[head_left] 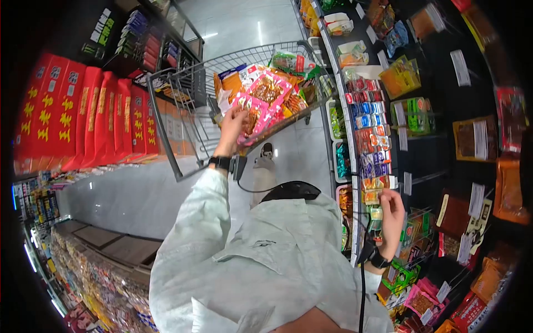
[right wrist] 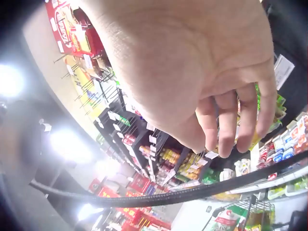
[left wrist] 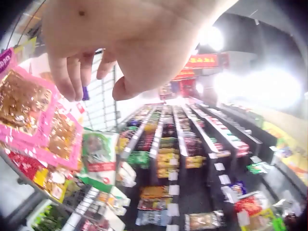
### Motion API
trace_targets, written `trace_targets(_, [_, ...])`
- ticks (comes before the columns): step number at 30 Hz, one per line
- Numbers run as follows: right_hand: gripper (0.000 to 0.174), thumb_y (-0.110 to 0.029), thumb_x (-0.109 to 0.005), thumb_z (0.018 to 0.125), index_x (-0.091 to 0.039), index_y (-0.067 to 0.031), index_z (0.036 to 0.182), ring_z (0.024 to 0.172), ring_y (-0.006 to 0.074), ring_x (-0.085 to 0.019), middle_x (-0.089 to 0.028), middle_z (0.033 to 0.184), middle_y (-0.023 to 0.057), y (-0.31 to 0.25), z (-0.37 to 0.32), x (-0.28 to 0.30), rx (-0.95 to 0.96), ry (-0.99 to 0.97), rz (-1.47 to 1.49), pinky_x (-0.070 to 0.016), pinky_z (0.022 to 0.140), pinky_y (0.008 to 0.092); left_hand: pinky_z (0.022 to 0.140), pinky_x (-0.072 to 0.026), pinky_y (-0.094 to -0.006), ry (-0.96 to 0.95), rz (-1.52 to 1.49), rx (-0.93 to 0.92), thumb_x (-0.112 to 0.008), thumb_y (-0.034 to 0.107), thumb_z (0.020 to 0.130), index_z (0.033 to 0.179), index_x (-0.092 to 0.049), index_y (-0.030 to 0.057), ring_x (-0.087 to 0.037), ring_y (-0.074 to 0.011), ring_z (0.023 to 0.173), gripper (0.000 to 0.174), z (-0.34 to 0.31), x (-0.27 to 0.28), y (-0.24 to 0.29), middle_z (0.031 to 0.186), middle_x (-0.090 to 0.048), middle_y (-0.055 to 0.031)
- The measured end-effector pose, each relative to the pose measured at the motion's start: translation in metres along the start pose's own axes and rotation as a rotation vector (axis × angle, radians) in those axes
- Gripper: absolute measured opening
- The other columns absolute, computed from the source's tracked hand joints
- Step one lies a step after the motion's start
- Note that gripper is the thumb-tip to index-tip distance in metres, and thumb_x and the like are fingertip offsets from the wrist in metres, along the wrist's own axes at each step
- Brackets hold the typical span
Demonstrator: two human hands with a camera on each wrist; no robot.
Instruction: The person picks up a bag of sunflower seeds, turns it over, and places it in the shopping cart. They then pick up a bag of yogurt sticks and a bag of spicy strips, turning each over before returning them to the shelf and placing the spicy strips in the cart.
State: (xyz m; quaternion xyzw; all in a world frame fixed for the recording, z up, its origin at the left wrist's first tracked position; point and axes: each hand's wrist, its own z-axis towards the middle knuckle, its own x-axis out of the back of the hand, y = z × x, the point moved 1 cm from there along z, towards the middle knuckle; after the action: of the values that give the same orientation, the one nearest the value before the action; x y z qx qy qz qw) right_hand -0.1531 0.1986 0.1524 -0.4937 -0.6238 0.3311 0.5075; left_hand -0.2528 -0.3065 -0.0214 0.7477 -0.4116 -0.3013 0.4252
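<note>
In the head view, my left hand (head_left: 235,123) is over the near side of a shopping cart (head_left: 161,119), at the edge of a pink-bordered snack pack (head_left: 272,87). The left wrist view shows its loosely bent fingers (left wrist: 72,82) beside two such pink packs (left wrist: 24,103), with nothing gripped between them. A green and white bag (head_left: 292,62) and other bright packets lie under and behind the pink ones. My right hand (head_left: 392,213) hangs beside the right-hand shelf, near rows of small packets (head_left: 373,133). Its fingers (right wrist: 226,125) droop, holding nothing.
Red gift boxes (head_left: 53,111) are stacked to the left of the cart. Shelves with hanging snack bags (head_left: 401,76) and price tags line the right. A bin of loose wrapped goods (head_left: 105,272) stands at the lower left. A black cable (right wrist: 144,199) runs from my right wrist.
</note>
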Motion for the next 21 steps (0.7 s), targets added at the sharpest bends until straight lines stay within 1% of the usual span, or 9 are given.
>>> trace_targets(3, [0.018,-0.011,-0.061,0.101,-0.061,-0.0003,0.116,0.103,0.0115,-0.06,-0.065,0.109,0.0038,-0.02,-0.01,-0.019,-0.091,0.107,-0.023,-0.0459,0.092,0.0257,0.079,-0.0533,-0.0343,0.153,0.225,-0.113,-0.067,0.021,0.091,0.127,-0.06,-0.0013,-0.068,-0.022,0.09,0.042,0.118,0.031,-0.033,0.104,-0.07,-0.0107])
trace_targets(5, [0.02,-0.012,-0.061,0.101,-0.061,-0.0003,0.117,0.103,0.0118,-0.06,-0.064,0.108,0.0038,-0.041,-0.011,-0.039,-0.143,0.157,-0.01,-0.0456,0.092,0.0259,0.082,-0.0527,-0.0381,0.15,0.416,-0.154,-0.068,0.027,0.088,0.119,-0.065,-0.0021,-0.069,-0.0282,0.095,0.042,0.205,0.061,-0.101,0.104,-0.072,-0.0165])
trace_targets(8, [0.021,-0.012,-0.061,0.101,-0.061,-0.0003,0.118,0.104,0.0123,-0.06,-0.064,0.109,0.0039,-0.064,-0.016,-0.061,-0.214,0.246,-0.049,-0.0456,0.093,0.0261,0.09,-0.0512,-0.0443,0.183,0.578,-0.169,-0.069,0.034,0.084,0.106,-0.072,-0.0012,-0.068,-0.0383,0.104,0.041,0.249,0.072,-0.14,0.104,-0.072,-0.0251])
trace_targets(9, [0.02,-0.012,-0.061,0.101,-0.061,-0.0006,0.118,0.104,0.0124,-0.06,-0.064,0.109,0.004,-0.072,-0.018,-0.068,-0.243,0.278,-0.043,-0.0457,0.093,0.0258,0.091,-0.0512,-0.0449,0.223,0.609,-0.189,-0.069,0.033,0.084,0.106,-0.072,-0.0009,-0.068,-0.0395,0.104,0.041,0.262,0.079,-0.164,0.104,-0.072,-0.0252])
trace_targets(14, [0.02,-0.011,-0.061,0.101,-0.06,0.0007,0.118,0.104,0.012,-0.06,-0.064,0.11,0.0039,-0.096,-0.027,-0.095,-0.328,0.381,-0.042,-0.0456,0.093,0.0251,0.099,-0.0478,-0.0487,0.363,0.856,0.062,-0.069,0.033,0.08,0.119,-0.062,-0.004,-0.06,-0.0476,0.115,0.054,0.257,0.076,-0.179,0.118,-0.065,-0.0313])
trace_targets(16, [0.02,-0.011,-0.061,0.101,-0.06,0.0013,0.118,0.104,0.0118,-0.06,-0.064,0.11,0.0038,-0.108,-0.029,-0.105,-0.37,0.41,-0.074,-0.0456,0.094,0.025,0.102,-0.0463,-0.0494,0.267,0.883,0.084,-0.069,0.03,0.078,0.125,-0.056,-0.0046,-0.058,-0.0475,0.119,0.06,0.257,0.08,-0.179,0.123,-0.062,-0.0323])
trace_targets(17, [0.021,-0.011,-0.061,0.101,-0.06,0.0016,0.118,0.102,0.0114,-0.06,-0.065,0.108,0.0037,-0.102,-0.033,-0.103,-0.358,0.429,-0.074,-0.0459,0.092,0.0246,0.102,-0.0467,-0.0499,0.242,0.899,0.115,-0.068,0.031,0.078,0.124,-0.059,-0.0012,-0.059,-0.0457,0.119,0.057,0.271,0.091,-0.21,0.122,-0.064,-0.0301])
trace_targets(18, [0.021,-0.011,-0.061,0.101,-0.06,0.0018,0.118,0.102,0.0112,-0.06,-0.065,0.108,0.0038,-0.104,-0.036,-0.106,-0.37,0.448,-0.08,-0.046,0.092,0.0246,0.103,-0.0461,-0.0499,0.145,1.117,0.328,-0.068,0.035,0.077,0.123,-0.062,0.0039,-0.061,-0.0426,0.118,0.056,0.246,0.075,-0.147,0.123,-0.065,-0.0274])
trace_targets(21, [0.021,-0.011,-0.062,0.101,-0.06,0.0012,0.118,0.1,0.0107,-0.06,-0.066,0.107,0.0034,-0.101,-0.043,-0.112,-0.4,0.497,-0.075,-0.0462,0.092,0.0251,0.101,-0.0453,-0.0501,0.099,1.258,0.284,-0.069,0.044,0.079,0.121,-0.066,0.0105,-0.063,-0.039,0.116,0.054,0.227,0.066,-0.115,0.121,-0.068,-0.0209])
